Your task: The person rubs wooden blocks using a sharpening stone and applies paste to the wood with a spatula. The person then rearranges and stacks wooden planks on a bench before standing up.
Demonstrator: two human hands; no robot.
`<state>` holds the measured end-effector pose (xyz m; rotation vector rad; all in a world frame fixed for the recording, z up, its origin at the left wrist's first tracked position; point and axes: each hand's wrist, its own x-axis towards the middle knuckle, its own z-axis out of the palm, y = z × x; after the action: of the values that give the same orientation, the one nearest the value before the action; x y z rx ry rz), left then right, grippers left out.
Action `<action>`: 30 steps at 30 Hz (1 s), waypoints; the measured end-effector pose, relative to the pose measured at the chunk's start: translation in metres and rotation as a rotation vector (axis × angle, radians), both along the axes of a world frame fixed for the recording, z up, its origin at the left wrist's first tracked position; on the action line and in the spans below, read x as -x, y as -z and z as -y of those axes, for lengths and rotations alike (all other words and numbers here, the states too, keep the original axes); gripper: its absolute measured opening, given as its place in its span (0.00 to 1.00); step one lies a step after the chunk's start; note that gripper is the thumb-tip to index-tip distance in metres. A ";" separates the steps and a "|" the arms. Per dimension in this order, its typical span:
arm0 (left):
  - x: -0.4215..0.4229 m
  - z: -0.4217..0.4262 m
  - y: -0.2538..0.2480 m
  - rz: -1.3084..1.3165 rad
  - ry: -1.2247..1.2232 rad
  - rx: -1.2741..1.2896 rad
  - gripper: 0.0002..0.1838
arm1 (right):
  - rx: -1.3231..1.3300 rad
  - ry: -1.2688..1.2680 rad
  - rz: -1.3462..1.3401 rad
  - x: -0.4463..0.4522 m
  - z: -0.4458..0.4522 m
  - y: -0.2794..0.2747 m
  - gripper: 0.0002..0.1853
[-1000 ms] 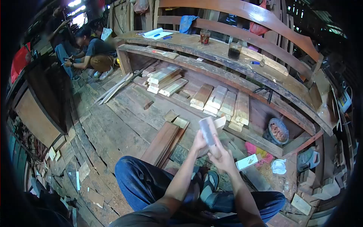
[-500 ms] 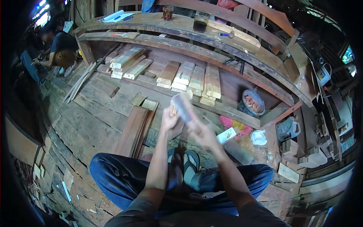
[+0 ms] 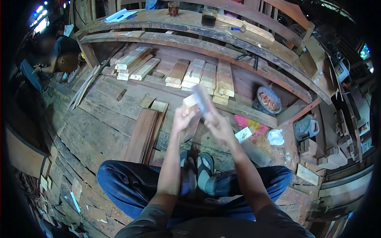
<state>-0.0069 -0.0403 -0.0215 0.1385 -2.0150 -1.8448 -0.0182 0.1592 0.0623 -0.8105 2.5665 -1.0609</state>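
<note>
My left hand (image 3: 183, 119) is wrapped round a wooden piece (image 3: 191, 104), whose pale end points up and away from me. Beside it, my right hand (image 3: 216, 123) grips a flat grey block (image 3: 201, 97), blurred by motion, which lies against or very near the right side of the wood. Both hands are in front of me above the plank floor, over my sandalled feet. To the left of my left hand lies a stack of brown boards (image 3: 141, 133). A pale wood block (image 3: 244, 135) sits to the right of my right hand.
A long curved bench (image 3: 158, 19) crosses the back, holding two glasses, a notebook and pens. Beneath it stand stacked wood pieces (image 3: 177, 73) and a bucket (image 3: 267, 101) of shavings. At the right is a jug (image 3: 306, 129). Another person (image 3: 59, 53) crouches far left.
The view has turned right and down, so the bench and floor items appear shifted left and up. Both hands still hold their pieces; the grey block has moved and tilted beside the wood.
</note>
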 end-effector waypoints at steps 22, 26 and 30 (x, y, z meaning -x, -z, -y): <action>-0.003 -0.022 -0.008 -0.032 0.028 0.034 0.21 | 0.588 0.411 -0.375 0.078 -0.093 -0.076 0.42; 0.002 -0.031 0.002 -0.120 0.086 0.012 0.20 | 0.870 0.560 -0.355 0.147 -0.125 -0.107 0.37; -0.003 -0.037 -0.014 -0.076 0.091 0.064 0.20 | 0.989 0.599 -0.155 0.158 -0.140 -0.123 0.25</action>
<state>-0.0038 -0.0033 -0.0072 -0.0415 -2.0555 -1.8087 -0.1766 0.2989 0.1851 -0.2428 2.3489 -2.6255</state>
